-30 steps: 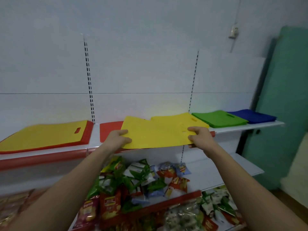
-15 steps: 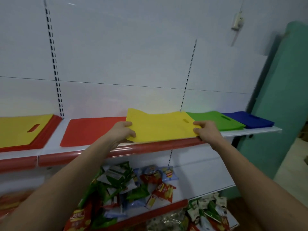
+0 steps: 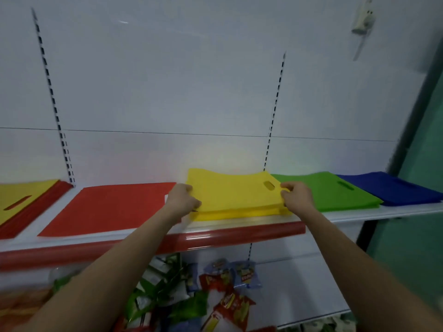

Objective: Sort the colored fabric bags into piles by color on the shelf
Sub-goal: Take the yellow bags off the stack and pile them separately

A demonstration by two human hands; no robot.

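Flat yellow fabric bag (image 3: 236, 192) now lowered onto yellow pile on white shelf (image 3: 383, 212), between red and green; left hand (image 3: 182, 198) and right hand (image 3: 296, 196) still pinching its edges.

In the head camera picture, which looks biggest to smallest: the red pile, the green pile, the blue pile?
1. Red pile, clearly largest.
2. Green pile.
3. Blue pile.
Green and blue look close; blue lies farther off and partly cut off, so that order is unsure.
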